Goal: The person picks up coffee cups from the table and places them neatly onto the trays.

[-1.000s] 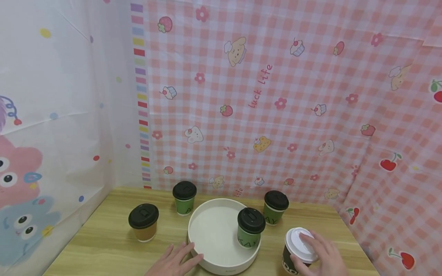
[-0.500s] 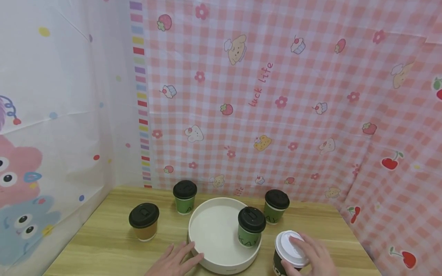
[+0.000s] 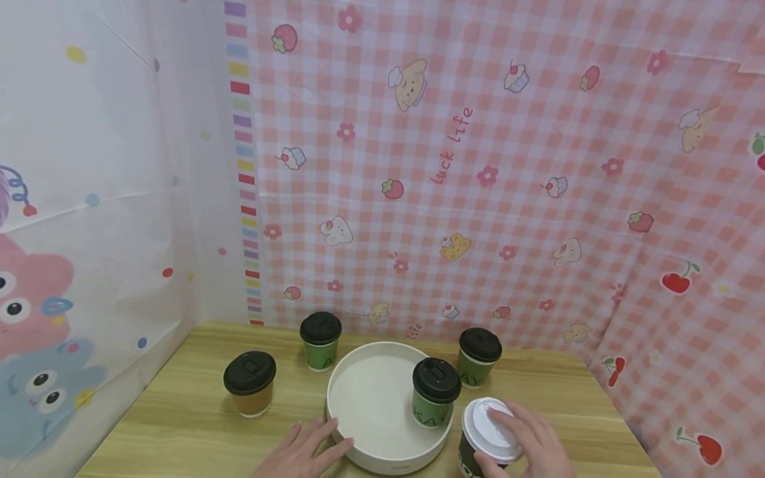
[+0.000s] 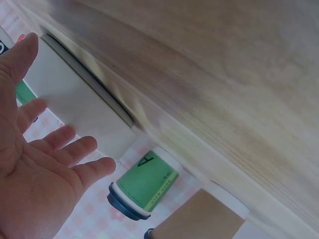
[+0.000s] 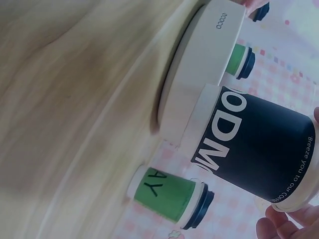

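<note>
My right hand (image 3: 526, 441) grips a black paper cup (image 5: 254, 144) with white lettering around its white lid (image 3: 492, 428), just right of the round white tray (image 3: 376, 458). In the right wrist view the cup's base overlaps the tray wall, away from the wood surface. My left hand (image 3: 305, 451) has its fingers spread, fingertips at the tray's left rim. Inside the tray, on its right side, stands a green paper cup (image 3: 431, 408) with a black lid.
Behind the tray stand another green cup (image 3: 321, 352) at left and a green cup (image 3: 475, 368) at right, both black-lidded. A brown cup (image 3: 251, 398) is at the left of the wooden table (image 3: 161, 425). Patterned cloths (image 3: 358, 166) hang around the table.
My right hand has carried the black cup leftward, closer to the tray. The left hand and the other cups have kept their places.
</note>
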Tool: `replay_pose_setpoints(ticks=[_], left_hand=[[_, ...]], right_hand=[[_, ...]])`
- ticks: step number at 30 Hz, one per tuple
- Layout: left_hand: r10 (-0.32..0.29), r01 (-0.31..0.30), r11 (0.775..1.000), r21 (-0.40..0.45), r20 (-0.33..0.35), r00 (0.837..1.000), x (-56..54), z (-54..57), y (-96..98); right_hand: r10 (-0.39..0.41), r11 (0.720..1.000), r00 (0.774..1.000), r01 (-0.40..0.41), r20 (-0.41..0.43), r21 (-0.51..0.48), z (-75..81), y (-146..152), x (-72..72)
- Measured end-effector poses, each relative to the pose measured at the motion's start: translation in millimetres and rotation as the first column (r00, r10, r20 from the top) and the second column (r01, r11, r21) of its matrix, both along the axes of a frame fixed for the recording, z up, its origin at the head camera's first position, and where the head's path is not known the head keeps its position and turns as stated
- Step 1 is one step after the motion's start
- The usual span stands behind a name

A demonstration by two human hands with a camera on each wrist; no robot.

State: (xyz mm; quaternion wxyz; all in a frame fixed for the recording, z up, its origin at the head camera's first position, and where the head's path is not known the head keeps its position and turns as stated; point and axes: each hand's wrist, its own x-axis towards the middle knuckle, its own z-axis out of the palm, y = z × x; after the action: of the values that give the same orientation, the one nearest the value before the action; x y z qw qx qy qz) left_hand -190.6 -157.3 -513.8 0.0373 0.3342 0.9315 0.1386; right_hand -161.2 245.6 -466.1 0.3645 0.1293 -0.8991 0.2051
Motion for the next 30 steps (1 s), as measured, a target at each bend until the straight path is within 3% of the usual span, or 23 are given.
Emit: replay_pose_setpoints(ticks=[5, 14, 19, 26, 30], left_hand=[[0.008, -0.008, 1.0, 0.005, -0.003, 1.0, -0.5, -1.6, 1.0], [0.012, -0.012, 1.0, 0.014, -0.005, 1.0, -0.5, -4.1, -1.2], [0.012, -0.012, 1.0, 0.019, 0.004, 1.0, -0.7, -3.9, -1.7], [-0.018, 0.018, 1.0, -0.003, -0.094, 0.995, -0.4, -3.7, -1.7], [-0.013, 0.013, 1.0, -0.003, -0.076, 0.997, -0.1, -3.0, -1.0]], right_hand=[[0.076, 0.997, 0.993, -0.075, -0.089, 0.014, 0.6, -4.5, -4.7], [0.116, 0.993, 0.99, -0.113, -0.075, 0.038, 4.6, -21.8, -11.5], [0.186, 0.982, 0.973, -0.177, -0.139, 0.068, 4.9, -33.4, -19.4], [0.277, 0.96, 0.939, -0.264, -0.205, 0.09, 5.9, -54.3, -30.7], [0.31, 0.95, 0.924, -0.297, -0.224, 0.091, 4.8, -66.3, -37.0]])
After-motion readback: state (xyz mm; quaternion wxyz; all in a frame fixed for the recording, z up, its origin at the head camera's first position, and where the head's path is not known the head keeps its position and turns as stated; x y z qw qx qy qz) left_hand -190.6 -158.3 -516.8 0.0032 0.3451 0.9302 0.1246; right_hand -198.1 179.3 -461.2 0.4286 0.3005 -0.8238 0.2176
